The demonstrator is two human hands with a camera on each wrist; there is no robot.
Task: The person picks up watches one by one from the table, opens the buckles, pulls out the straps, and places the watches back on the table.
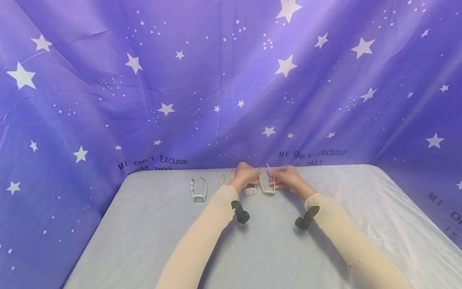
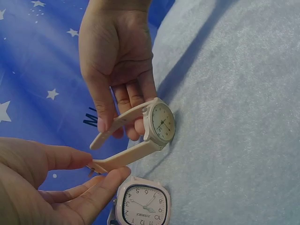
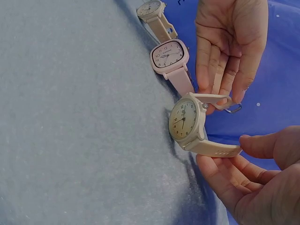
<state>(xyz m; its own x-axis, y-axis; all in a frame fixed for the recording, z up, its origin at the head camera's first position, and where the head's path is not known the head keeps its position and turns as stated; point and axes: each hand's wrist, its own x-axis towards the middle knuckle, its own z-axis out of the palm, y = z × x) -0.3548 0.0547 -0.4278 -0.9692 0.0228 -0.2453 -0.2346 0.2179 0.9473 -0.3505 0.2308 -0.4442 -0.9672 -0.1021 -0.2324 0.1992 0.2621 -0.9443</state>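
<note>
Between both hands is a cream wristwatch (image 1: 267,191) with a round dial, its strap undone and both halves raised. My left hand (image 1: 247,176) pinches the buckle end of the strap between thumb and fingers. The other half, with the holes, is pinched by my right hand (image 1: 287,178). In the right wrist view, the watch case (image 3: 183,119) stands on edge at the cloth, dial facing away from the hands. Close beside it, under the left hand, sits a pink watch (image 3: 168,55) with a rounded square dial.
A pale green watch (image 1: 199,198) stands at the left of the row. Between it and the pink one is a beige round watch (image 3: 151,9), mostly hidden by the left arm in the head view. A grey cloth-covered table (image 1: 144,241) meets a purple star-printed curtain (image 1: 216,80).
</note>
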